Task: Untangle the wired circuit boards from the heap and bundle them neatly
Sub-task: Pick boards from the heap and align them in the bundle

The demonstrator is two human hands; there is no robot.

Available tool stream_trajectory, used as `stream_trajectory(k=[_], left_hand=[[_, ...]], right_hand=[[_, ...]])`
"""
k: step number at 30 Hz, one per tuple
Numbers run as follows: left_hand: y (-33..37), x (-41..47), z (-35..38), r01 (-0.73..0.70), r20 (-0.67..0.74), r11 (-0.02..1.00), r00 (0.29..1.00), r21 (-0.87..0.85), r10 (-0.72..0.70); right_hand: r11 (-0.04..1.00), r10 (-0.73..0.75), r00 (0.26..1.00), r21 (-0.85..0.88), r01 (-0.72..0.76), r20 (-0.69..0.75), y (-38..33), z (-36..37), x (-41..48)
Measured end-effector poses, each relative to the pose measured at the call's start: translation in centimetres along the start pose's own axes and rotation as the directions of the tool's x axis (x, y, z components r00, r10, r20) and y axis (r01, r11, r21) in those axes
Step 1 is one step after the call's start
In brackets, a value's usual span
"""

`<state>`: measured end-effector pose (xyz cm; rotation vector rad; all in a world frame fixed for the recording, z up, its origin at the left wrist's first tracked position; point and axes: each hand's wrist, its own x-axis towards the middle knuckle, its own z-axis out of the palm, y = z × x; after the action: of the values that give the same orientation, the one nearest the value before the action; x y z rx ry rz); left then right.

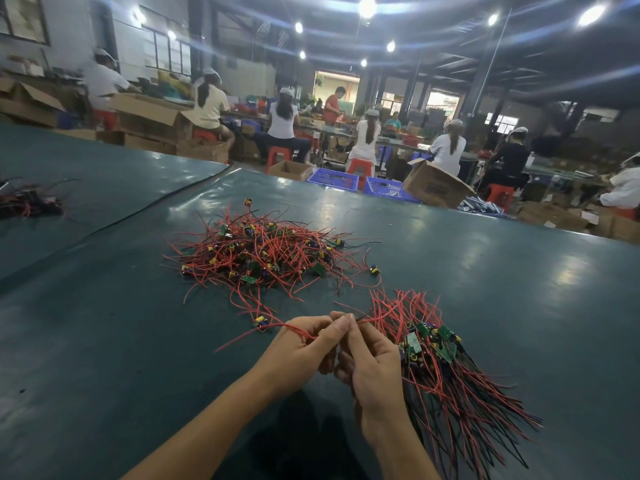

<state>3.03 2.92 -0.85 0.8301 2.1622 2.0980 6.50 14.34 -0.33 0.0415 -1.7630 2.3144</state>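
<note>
— Where are the hands?

— Both are on the near side of the heap [256, 254], forearms reaching in from the bottom edge. They are raised a little off the counter [104, 341], and they meet knuckle to knuckle. The left hand [298, 351] shows its back, wrist bent slightly inward. The right hand [372, 372] is turned on edge, thumb side up.

— And the fingers?

— The left fingers [311, 323] are curled round a red wire [294, 330], which passes through that grip. The right fingers [348, 327] are pinched tip to tip with the thumb, on what seems to be the same wire where it leaves the left hand. The right hand's lower fingers are folded into the palm; I cannot tell whether they hold anything.

— What hangs on that wire?

— A small circuit board [260, 322] with blue and yellow parts. It lies on the counter just nearer than the heap, left of the hands.

— How does the heap look?

— It is a loose tangle of red and black leads, dotted with green boards and yellow-capped parts, with stray ends fanning out all round.

— And the sorted ones?

— The bundle [440, 358] lies nearer than the heap and to its right, just beside the right hand. Its boards are gathered at the middle and its wires spread out both ways.
</note>
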Motion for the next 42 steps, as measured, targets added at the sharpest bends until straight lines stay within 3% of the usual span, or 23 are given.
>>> stream_trajectory(k=[5,9,14,20,26,30,34,37,42], left_hand=[[0.0,0.1,-0.1,-0.024,-0.026,0.99,0.999,0.139,0.028],[0.1,0.0,0.2,-0.053,0.015,0.967,0.999,0.249,0.05],[0.3,-0.2,0.1,-0.064,0.099,0.955,0.994,0.288,0.037],[0.2,-0.1,0.1,-0.025,0.086,0.972,0.996,0.232,0.006],[-0.1,0.2,-0.2,0.004,-0.003,0.989,1.0,0.151,-0.004],[0.1,0.1,-0.3,-0.011,0.062,0.967,0.998,0.256,-0.005],[0.6,-0.1,0.0,-0.019,0.147,0.954,0.989,0.3,-0.026],[1.1,-0.2,-0.1,0.026,0.154,0.967,0.986,0.253,-0.067],[1.6,0.0,-0.2,0.125,0.044,0.99,0.991,0.061,-0.128]], right_hand=[[0.996,0.06,0.993,-0.053,-0.065,-0.101,-0.1,-0.1,0.1],[0.987,0.143,0.958,0.101,-0.121,-0.249,-0.8,-1.0,1.0],[0.966,0.145,0.908,0.255,-0.043,-0.394,-1.7,-3.3,2.2],[0.97,0.078,0.92,0.241,0.019,-0.385,-1.6,-3.1,2.0],[0.998,-0.016,0.993,-0.065,0.009,-0.116,0.1,0.1,0.3],[0.998,0.007,0.964,-0.052,-0.022,-0.267,-0.2,-0.3,0.7],[0.991,0.065,0.9,0.133,-0.007,-0.432,-1.2,-2.4,1.7],[0.975,0.069,0.872,0.219,0.045,-0.485,-1.7,-3.4,1.9],[0.973,0.019,0.867,0.208,0.099,-0.499,-1.7,-3.2,2.0]])
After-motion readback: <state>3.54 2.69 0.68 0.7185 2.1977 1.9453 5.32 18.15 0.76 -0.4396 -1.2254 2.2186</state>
